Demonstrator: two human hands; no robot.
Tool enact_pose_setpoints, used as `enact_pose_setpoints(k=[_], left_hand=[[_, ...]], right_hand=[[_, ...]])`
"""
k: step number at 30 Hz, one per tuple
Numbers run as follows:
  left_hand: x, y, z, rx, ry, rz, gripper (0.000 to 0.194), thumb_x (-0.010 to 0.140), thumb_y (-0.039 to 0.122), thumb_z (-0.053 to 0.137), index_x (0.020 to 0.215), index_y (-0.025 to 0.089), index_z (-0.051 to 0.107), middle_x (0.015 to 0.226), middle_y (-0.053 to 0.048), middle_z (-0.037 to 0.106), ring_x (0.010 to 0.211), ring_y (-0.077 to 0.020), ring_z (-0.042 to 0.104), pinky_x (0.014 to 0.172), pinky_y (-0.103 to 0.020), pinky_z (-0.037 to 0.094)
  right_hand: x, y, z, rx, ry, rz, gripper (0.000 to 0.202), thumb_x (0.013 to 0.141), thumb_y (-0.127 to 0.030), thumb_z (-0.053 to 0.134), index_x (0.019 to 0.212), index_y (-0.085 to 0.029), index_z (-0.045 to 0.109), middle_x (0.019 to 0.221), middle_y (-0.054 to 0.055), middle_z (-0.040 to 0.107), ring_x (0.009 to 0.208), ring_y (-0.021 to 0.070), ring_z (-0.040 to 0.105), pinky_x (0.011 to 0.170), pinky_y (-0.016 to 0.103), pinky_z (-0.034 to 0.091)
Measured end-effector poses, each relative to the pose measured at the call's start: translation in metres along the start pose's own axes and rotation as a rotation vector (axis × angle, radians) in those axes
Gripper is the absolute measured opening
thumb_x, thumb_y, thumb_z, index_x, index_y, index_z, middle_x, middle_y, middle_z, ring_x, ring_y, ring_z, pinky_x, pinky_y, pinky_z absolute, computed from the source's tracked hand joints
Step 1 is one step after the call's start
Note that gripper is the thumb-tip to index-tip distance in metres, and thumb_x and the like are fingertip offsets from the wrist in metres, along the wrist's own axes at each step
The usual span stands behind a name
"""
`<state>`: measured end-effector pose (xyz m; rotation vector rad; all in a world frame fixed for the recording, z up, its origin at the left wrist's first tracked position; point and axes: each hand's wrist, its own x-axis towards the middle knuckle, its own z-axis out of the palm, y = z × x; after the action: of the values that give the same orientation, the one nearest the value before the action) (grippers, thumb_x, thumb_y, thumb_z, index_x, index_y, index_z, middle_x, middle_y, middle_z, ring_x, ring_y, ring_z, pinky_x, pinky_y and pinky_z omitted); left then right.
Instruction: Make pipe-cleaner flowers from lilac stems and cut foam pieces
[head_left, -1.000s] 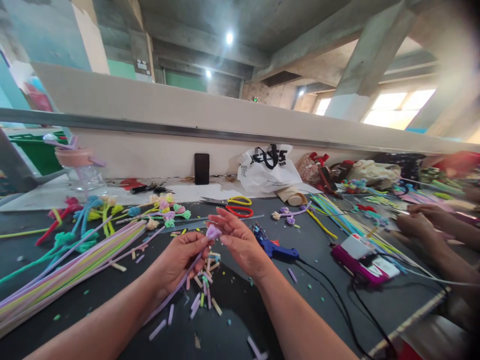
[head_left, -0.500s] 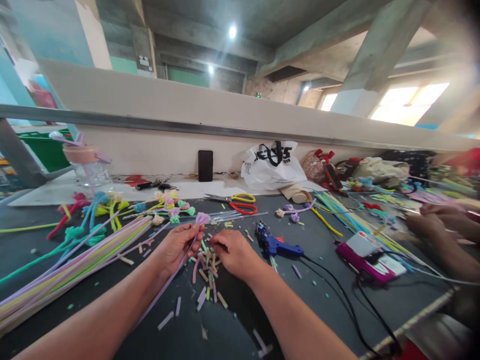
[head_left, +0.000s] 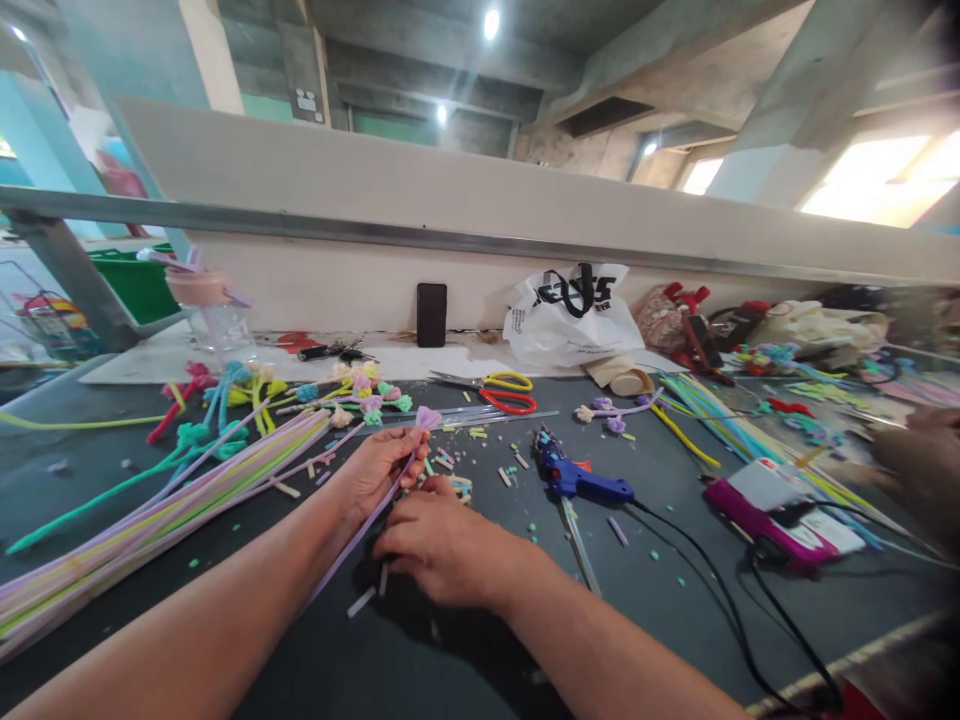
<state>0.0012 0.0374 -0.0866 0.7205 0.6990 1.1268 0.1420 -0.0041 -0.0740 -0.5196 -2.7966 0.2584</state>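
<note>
My left hand (head_left: 382,472) pinches a long lilac stem (head_left: 358,536) just below its fluffy purple flower head (head_left: 428,418). Right of and below it, my right hand (head_left: 442,545) is bent low over the dark table, above short cut pieces that it mostly covers; its fingertips are partly hidden, so what they touch is unclear. A blue glue gun (head_left: 589,484) lies to the right of my hands. Scissors with yellow and red handles (head_left: 508,392) rest behind them. Pastel stems (head_left: 187,510) lie bundled at the left.
Finished fuzzy flowers (head_left: 375,392) and a cup (head_left: 214,315) stand at the back left. A phone (head_left: 432,315) leans on the partition, beside a white bag (head_left: 570,325). A purple device (head_left: 780,520) with cables sits right, near another person's hand (head_left: 919,465).
My right hand has moved left and toward me, over the cut pieces. My left hand keeps its hold on the stem. The view has shifted slightly.
</note>
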Motion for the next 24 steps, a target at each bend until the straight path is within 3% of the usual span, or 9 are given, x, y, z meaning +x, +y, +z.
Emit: enact_pose_setpoints(k=[5,9,11,14,16,17,18,20,24], left_hand=[[0.001,-0.002,-0.002,0.014,-0.018,-0.013,0.012,0.071,0.019,0.066,0.074,0.010,0.060,0.060,0.001,0.054,0.040,-0.0037,0.045,0.032,-0.012,0.033],[0.001,-0.005,-0.003,0.015,-0.038,-0.017,0.013,0.072,0.021,0.067,0.073,0.010,0.060,0.058,0.002,0.053,0.039,-0.0025,0.044,0.032,-0.010,0.033],[0.001,-0.007,-0.003,0.014,-0.047,-0.023,0.013,0.070,0.021,0.068,0.071,0.010,0.060,0.057,0.002,0.053,0.039,-0.0026,0.044,0.032,-0.011,0.033],[0.001,-0.007,-0.004,0.029,-0.041,-0.027,0.014,0.069,0.020,0.069,0.072,0.009,0.060,0.058,0.001,0.054,0.039,-0.0028,0.044,0.030,-0.010,0.032],[0.001,-0.007,-0.005,0.033,-0.040,-0.037,0.015,0.069,0.021,0.069,0.073,0.010,0.060,0.058,0.001,0.053,0.039,-0.0027,0.044,0.030,-0.010,0.031],[0.001,-0.007,-0.005,0.031,-0.043,-0.040,0.015,0.069,0.021,0.070,0.073,0.010,0.060,0.058,0.002,0.053,0.039,-0.0027,0.044,0.030,-0.010,0.030],[0.001,-0.006,-0.005,0.027,-0.047,-0.040,0.016,0.068,0.022,0.070,0.073,0.010,0.060,0.058,0.002,0.053,0.039,-0.0027,0.044,0.030,-0.010,0.030],[0.001,-0.006,-0.003,0.021,-0.051,-0.032,0.017,0.068,0.023,0.070,0.072,0.010,0.060,0.058,0.001,0.053,0.039,-0.0028,0.045,0.030,-0.010,0.030],[0.002,-0.007,0.001,0.015,-0.061,-0.018,0.019,0.067,0.024,0.071,0.072,0.009,0.061,0.057,0.001,0.053,0.038,-0.0031,0.044,0.031,-0.012,0.030]], right_hand=[[0.002,-0.007,0.002,-0.042,-0.074,-0.034,0.007,0.076,-0.016,0.059,0.079,-0.019,0.064,0.080,0.000,0.065,0.086,0.0156,0.055,0.084,0.033,0.027],[0.000,-0.001,-0.004,-0.003,0.065,-0.104,0.007,0.079,-0.016,0.055,0.077,-0.019,0.062,0.074,-0.001,0.065,0.079,0.0131,0.057,0.080,0.028,0.035],[-0.007,0.003,-0.020,0.038,0.352,-0.018,0.011,0.082,-0.017,0.051,0.076,-0.019,0.060,0.071,0.000,0.063,0.074,0.0125,0.057,0.073,0.025,0.039],[-0.030,0.007,-0.066,0.116,1.052,0.339,0.007,0.084,-0.018,0.049,0.086,-0.020,0.055,0.079,0.002,0.060,0.072,0.0124,0.056,0.067,0.024,0.043],[-0.054,0.011,-0.100,0.155,1.344,0.487,0.009,0.084,-0.020,0.048,0.092,-0.022,0.051,0.076,-0.001,0.056,0.066,0.0115,0.055,0.064,0.024,0.044],[-0.068,0.016,-0.113,0.160,1.336,0.521,0.010,0.083,-0.021,0.049,0.092,-0.022,0.050,0.074,-0.002,0.055,0.065,0.0116,0.055,0.064,0.024,0.044],[-0.082,0.021,-0.122,0.139,1.233,0.576,0.012,0.079,-0.020,0.052,0.091,-0.021,0.050,0.073,-0.002,0.055,0.065,0.0122,0.055,0.064,0.025,0.044],[-0.108,0.037,-0.122,0.005,0.902,0.745,0.016,0.075,-0.015,0.050,0.090,-0.019,0.053,0.079,0.002,0.058,0.072,0.0152,0.057,0.071,0.029,0.044],[-0.142,0.072,-0.080,-0.245,0.157,1.098,0.054,0.062,-0.003,0.045,0.114,-0.017,0.048,0.117,0.011,0.055,0.109,0.0260,0.050,0.089,0.041,0.035]])
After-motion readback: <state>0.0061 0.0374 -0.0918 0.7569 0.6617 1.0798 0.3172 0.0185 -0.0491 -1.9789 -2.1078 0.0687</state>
